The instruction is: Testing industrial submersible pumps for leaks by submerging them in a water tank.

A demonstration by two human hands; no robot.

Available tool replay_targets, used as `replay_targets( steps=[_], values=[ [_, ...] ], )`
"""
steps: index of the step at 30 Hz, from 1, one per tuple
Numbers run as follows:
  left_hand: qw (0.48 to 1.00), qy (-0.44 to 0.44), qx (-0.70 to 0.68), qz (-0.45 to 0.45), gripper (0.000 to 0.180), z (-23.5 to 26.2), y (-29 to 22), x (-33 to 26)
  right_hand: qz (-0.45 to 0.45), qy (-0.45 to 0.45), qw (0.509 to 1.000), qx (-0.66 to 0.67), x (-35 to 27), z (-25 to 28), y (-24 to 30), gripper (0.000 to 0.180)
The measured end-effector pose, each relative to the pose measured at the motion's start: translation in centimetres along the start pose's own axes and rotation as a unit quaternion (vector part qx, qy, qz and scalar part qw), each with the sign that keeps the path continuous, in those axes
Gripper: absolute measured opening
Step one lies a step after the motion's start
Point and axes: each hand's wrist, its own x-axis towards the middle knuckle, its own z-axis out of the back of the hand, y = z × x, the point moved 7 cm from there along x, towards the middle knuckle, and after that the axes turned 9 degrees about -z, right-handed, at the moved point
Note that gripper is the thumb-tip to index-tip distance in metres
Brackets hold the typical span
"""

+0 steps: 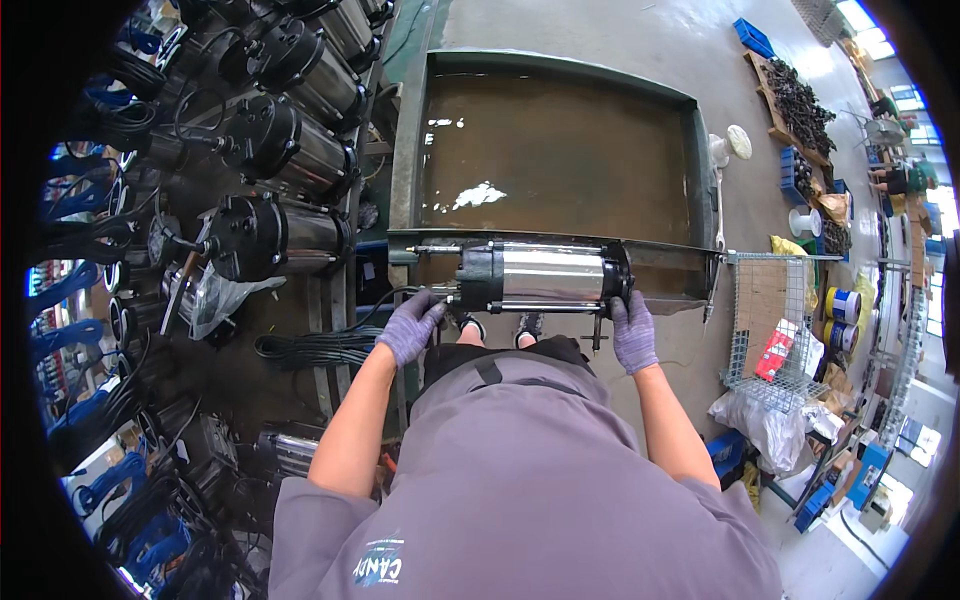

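A motor (553, 275), a polished steel cylinder with black end caps, lies sideways on the near edge of a metal water tank (405, 190). My left hand (411, 327), in a purple-grey glove, grips the fittings by its left end, where a black cable runs off. At the right end my right hand (634, 335), gloved alike, is closed at the black end flange; part of its grip is hidden. A thin rod with a small handle (597, 335) hangs below the motor near my right hand. Brown water (560, 150) fills the tank.
Several similar motors (290, 235) stand in rows at the left, with blue and black cables. A coiled black cable (315, 348) lies beside my left forearm. To the right are a wire basket (765, 330), a pallet of dark parts (795, 105) and blue crates (753, 38).
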Motion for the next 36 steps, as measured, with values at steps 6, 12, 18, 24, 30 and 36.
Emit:
replay_targets(
  steps=[6,12,18,24,30,36],
  values=[
    [0.983,-0.180,0.044,-0.017,0.060,6.2,-0.1,2.4,-0.014,-0.022,0.999,-0.018,0.7,0.8,0.4,0.042],
    [0.987,-0.030,0.068,-0.141,0.042,6.9,-3.1,7.1,0.087,-0.184,0.978,-0.052,3.1,2.4,6.0,0.044],
    [0.995,0.026,-0.033,-0.086,0.041,6.7,-2.2,8.4,0.001,-0.149,0.989,-0.020,5.6,-0.2,3.5,0.031],
    [0.986,-0.015,-0.097,0.132,0.039,6.1,-2.2,9.1,0.003,-0.164,0.986,-0.019,5.4,-0.1,4.3,0.027],
    [0.990,-0.072,-0.083,0.085,0.044,5.5,-0.9,8.7,0.010,-0.172,0.985,-0.022,5.2,0.0,4.4,0.027],
    [0.928,-0.090,0.190,-0.307,0.039,6.7,-4.5,6.3,0.009,-0.168,0.986,-0.008,5.4,-0.2,4.0,0.026]
  ],
)
